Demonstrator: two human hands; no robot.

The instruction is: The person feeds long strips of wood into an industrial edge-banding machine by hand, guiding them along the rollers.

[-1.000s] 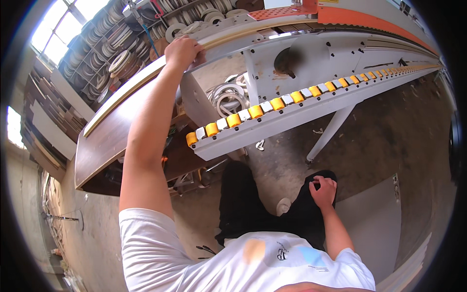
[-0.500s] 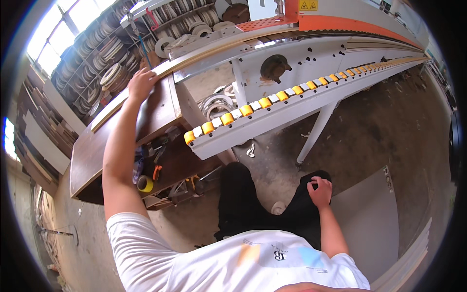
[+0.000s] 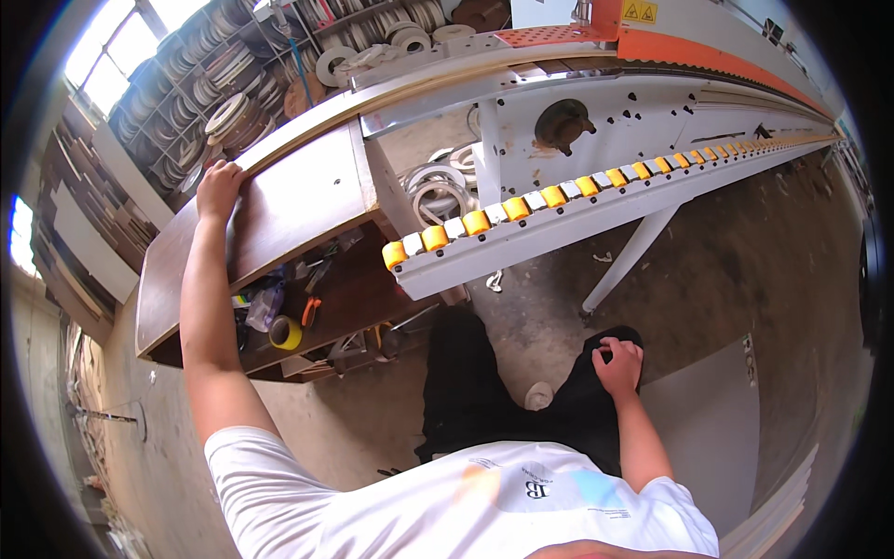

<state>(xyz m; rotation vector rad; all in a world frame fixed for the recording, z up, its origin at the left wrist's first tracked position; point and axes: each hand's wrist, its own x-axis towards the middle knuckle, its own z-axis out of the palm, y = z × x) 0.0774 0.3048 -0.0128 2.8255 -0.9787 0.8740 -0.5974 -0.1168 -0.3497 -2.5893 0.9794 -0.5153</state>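
Note:
At the upper left, my left hand (image 3: pixel 220 190) is closed around the near end of a long, narrow wooden strip (image 3: pixel 312 121). The strip lies along the far edge of a brown wooden cabinet (image 3: pixel 307 186) and runs up and right toward an orange-and-white machine (image 3: pixel 708 56). My right hand (image 3: pixel 618 365) rests on my right thigh in black trousers, fingers loosely bent and apart, with nothing seen in it.
A rail with yellow and white rollers (image 3: pixel 513 209) slants across the middle on a white leg (image 3: pixel 633 259). Tape (image 3: pixel 285 333) and tools lie on the cabinet's shelf. Coiled bands (image 3: pixel 438 196) sit behind the rail; racks of rolls (image 3: pixel 228 65) stand beyond. A grey board (image 3: pixel 712 419) lies at right.
My left hand has moved back leftward along the cabinet, and the wooden strip now ends at it. The view has shifted slightly. My right hand stays on my thigh.

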